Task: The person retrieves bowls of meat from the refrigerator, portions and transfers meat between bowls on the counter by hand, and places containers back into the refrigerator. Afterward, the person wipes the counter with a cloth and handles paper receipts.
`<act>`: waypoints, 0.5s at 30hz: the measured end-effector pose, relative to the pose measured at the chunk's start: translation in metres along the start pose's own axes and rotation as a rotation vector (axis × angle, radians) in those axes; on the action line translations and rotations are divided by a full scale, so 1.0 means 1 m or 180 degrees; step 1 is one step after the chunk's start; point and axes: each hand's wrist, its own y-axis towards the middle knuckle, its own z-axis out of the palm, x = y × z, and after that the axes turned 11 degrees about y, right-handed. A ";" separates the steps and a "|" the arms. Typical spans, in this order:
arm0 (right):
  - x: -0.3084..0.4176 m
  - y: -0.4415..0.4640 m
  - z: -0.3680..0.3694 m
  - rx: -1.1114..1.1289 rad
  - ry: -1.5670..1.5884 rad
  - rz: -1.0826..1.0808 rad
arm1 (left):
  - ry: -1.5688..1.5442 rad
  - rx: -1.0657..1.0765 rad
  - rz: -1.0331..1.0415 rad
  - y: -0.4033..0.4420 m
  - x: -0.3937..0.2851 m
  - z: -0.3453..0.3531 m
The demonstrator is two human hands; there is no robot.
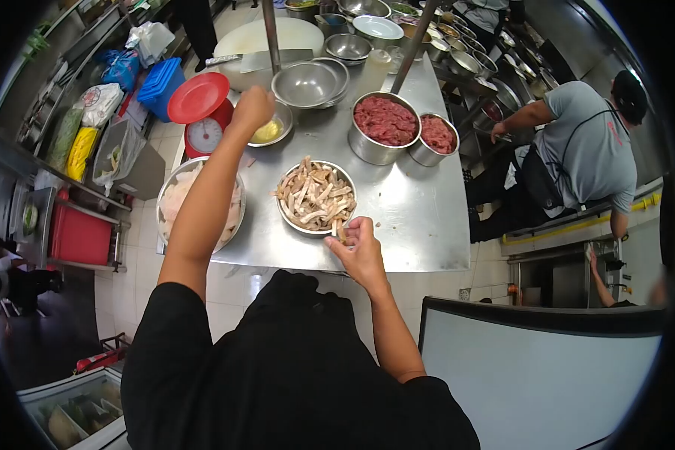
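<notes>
My left hand (256,110) is closed above a small metal bowl (286,129) of yellow food (267,133). Its fingertips are hidden, so I cannot make out what they hold. At the near rim of a round metal bowl (287,222), heaped with pale brown cut strips (316,193), my right hand (362,251) has thumb and fingers closed around a strip (339,230) hanging at the edge. Left of that bowl, under my left forearm, stands a wide bowl (241,217) of pale, whitish pieces (181,196).
A red scale (202,135) stands at the table's left edge. Two metal pots (377,154) of red minced meat are on the right. Stacked bowls (307,84), a cleaver (285,58) and a round board (300,36) lie farther back. Another person (577,150) works at the right.
</notes>
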 end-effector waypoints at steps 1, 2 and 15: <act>-0.001 0.000 0.005 -0.0059 0.0210 0.0107 | 0.0125 0.0464 0.0461 -0.015 0.004 -0.012; 0.015 -0.002 0.007 -0.0320 0.0127 -0.0036 | 0.0432 0.1015 0.0687 -0.032 0.008 -0.021; 0.044 0.033 0.023 0.0902 -0.1506 -0.0991 | 0.1543 0.2359 0.0601 -0.052 0.040 0.089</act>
